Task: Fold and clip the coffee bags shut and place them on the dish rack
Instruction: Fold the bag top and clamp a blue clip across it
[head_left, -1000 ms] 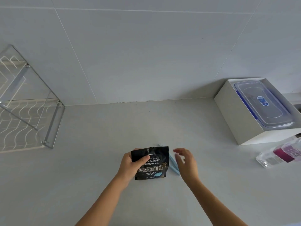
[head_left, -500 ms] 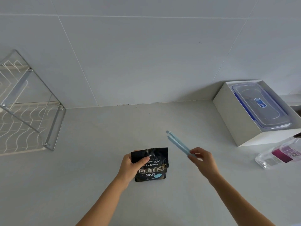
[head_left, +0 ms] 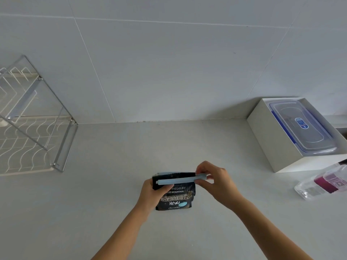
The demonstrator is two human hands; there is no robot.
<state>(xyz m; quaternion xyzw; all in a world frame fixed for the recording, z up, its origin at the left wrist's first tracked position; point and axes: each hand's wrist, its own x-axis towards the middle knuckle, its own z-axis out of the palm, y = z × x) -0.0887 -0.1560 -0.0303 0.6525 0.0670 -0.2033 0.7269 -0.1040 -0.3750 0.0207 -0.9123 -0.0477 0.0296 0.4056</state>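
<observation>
A black coffee bag [head_left: 176, 197] with white and gold lettering stands upright on the grey counter, its top folded over. My left hand [head_left: 152, 194] grips its left side, thumb across the front. A long pale blue clip [head_left: 178, 180] lies horizontally across the folded top, one arm in front and one behind. My right hand [head_left: 214, 181] pinches the clip's right end at the bag's right edge. The wire dish rack [head_left: 56, 139] stands at the far left against the wall, well apart from the bag.
A white box [head_left: 266, 136] holding a clear container with a blue-edged lid [head_left: 300, 128] sits at the right by the wall. In front of it lies a clear plastic pack [head_left: 324, 182] with a purple label. A tiled wall runs behind the counter.
My right hand picked the blue clip up from the counter behind the bag, raised it, and has brought it down across the bag's folded top. My left hand kept its hold.
</observation>
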